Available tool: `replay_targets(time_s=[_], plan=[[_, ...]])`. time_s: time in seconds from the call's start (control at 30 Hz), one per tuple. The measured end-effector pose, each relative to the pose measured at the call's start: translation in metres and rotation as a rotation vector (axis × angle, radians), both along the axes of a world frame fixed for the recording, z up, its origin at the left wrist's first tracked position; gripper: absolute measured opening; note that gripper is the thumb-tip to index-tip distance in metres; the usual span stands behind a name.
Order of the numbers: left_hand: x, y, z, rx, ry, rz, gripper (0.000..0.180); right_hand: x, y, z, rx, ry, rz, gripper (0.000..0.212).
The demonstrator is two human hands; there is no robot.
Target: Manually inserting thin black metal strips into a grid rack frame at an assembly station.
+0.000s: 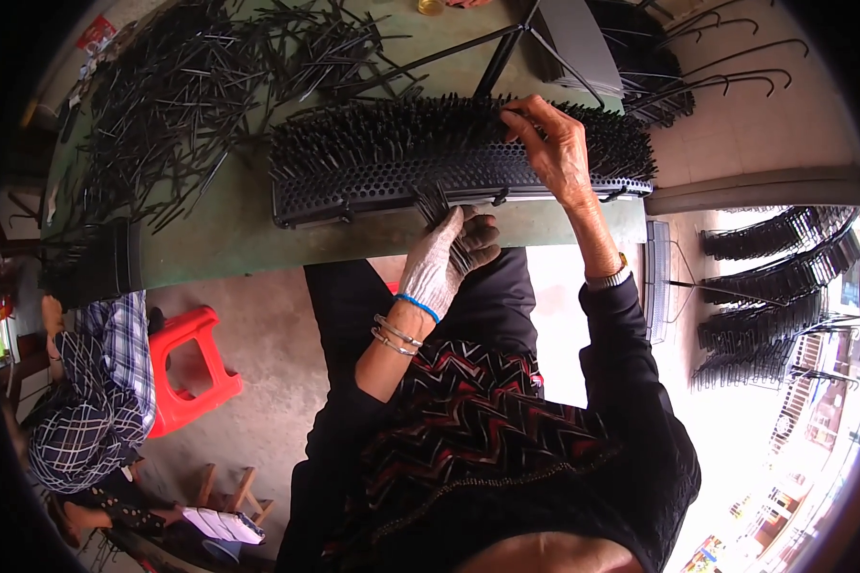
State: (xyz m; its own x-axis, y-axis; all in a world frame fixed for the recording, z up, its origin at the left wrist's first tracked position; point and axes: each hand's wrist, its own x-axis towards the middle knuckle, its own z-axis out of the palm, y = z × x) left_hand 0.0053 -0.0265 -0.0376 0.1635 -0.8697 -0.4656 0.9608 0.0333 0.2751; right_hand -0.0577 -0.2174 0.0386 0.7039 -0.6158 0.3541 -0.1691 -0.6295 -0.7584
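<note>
Head view: my left hand, in a pale glove, has its fingers curled around a bundle of thin black strips, whose ends fan out past the thumb toward the perforated black panel. My bare right hand reaches over that panel, its fingers narrow, thumb and forefinger drawn close together among the upright black bristles. I cannot tell whether a single strip sits between those tips.

The panel lies along the near edge of the green bench, in front of me. Bristles stand thick over its back part; the front band shows bare holes. More loose strips lie heaped on the bench to my left.

To do this well, I judge that I should hold the bundle loosely enough for one strip to slide free, its ends squared and close to the holes, so my right hand travels little. Each strip seems best pinched near its tip and lined up straight with its hole, since a slanted one could catch or bend. I should also mind my right wrist, which could brush standing bristles askew.
</note>
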Motion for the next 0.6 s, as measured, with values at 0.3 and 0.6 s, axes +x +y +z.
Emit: replay_targets(time_s=[0.3, 0.6], plan=[[-0.0029, 0.005, 0.0041, -0.009, -0.011, -0.043, 0.027, -0.0037, -0.0038, 0.0005, -0.113, 0.026, 0.018, 0.011], [-0.0088, 0.0046, 0.0047, 0.019, -0.008, 0.019, 0.025, -0.0013, -0.0024, 0.0065, -0.063, 0.049, 0.122, 0.011]])
